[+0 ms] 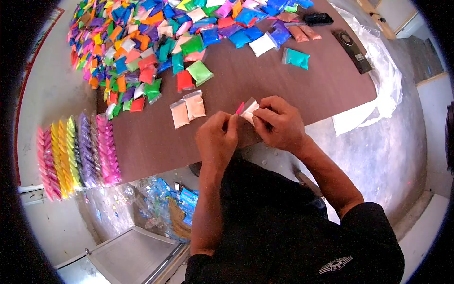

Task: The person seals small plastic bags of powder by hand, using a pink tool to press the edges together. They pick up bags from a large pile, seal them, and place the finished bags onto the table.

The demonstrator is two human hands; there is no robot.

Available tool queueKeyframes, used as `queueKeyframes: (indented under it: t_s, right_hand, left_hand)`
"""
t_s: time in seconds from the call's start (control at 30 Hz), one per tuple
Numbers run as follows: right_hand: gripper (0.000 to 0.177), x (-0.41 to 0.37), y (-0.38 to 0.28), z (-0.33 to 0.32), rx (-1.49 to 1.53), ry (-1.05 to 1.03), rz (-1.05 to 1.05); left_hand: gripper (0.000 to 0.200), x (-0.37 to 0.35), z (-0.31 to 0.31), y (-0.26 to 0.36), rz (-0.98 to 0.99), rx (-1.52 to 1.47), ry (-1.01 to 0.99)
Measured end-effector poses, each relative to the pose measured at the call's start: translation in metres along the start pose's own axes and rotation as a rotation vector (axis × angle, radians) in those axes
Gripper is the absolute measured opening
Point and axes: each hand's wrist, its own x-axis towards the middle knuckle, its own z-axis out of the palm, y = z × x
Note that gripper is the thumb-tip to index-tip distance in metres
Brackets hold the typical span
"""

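Observation:
Both hands are close together over the near edge of the brown table. My left hand (217,137) is closed, its thumb and forefinger pinching a thin bright pink piece (240,108) whose kind I cannot make out. Just beside it, my right hand (280,122) is closed on the edge of a small clear plastic packet (249,110) with pale peach contents. To the left of the hands, two peach packets (187,110) lie side by side, slightly overlapping. Beyond those are a red packet (185,81) and a light green packet (200,73).
A large heap of colourful packets (142,45) covers the far left of the table (246,75). Rows of bundled coloured packets (80,154) hang or lie at the left edge. A black device (352,52) and white plastic sheeting (383,66) are at the right. Wrappers litter the floor.

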Motion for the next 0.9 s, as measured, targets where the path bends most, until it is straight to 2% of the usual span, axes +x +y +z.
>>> queueKeyframes:
  t_s: [0.07, 0.17, 0.23, 0.33, 0.47, 0.57, 0.63, 0.83, 0.9]
  right_hand:
    - [0.011, -0.001, -0.001, -0.001, 0.003, -0.026, 0.029]
    - [0.012, 0.001, -0.001, -0.001, -0.001, -0.016, 0.006]
    - [0.013, 0.001, 0.0, 0.0, -0.009, -0.015, 0.001]
    - [0.013, -0.001, 0.001, 0.001, -0.011, -0.025, 0.005]
    - [0.013, -0.002, 0.001, 0.0, -0.016, -0.024, 0.028]
    - [0.013, -0.001, 0.0, 0.0, -0.013, -0.015, -0.002]
    - [0.013, -0.001, 0.002, 0.001, -0.02, 0.005, -0.023]
    - [0.013, 0.001, 0.0, -0.001, -0.02, 0.02, -0.004]
    - [0.013, 0.001, 0.0, -0.001, -0.028, 0.026, 0.002]
  left_hand:
    - [0.017, -0.007, 0.005, 0.007, -0.011, -0.041, -0.012]
    - [0.016, -0.009, 0.013, 0.004, 0.074, -0.103, 0.009]
    - [0.018, -0.002, 0.014, -0.007, 0.051, -0.022, -0.049]
    - [0.018, 0.004, 0.014, -0.014, 0.1, 0.048, -0.006]
    - [0.016, 0.006, 0.003, 0.002, 0.049, 0.042, -0.039]
    - [0.019, 0.008, 0.005, 0.014, 0.158, -0.012, -0.045]
    - [0.023, 0.016, 0.011, 0.013, 0.229, 0.075, -0.091]
    - [0.022, 0.041, 0.022, 0.002, 0.279, 0.178, -0.095]
    - [0.023, 0.043, 0.021, 0.001, 0.237, 0.186, -0.073]
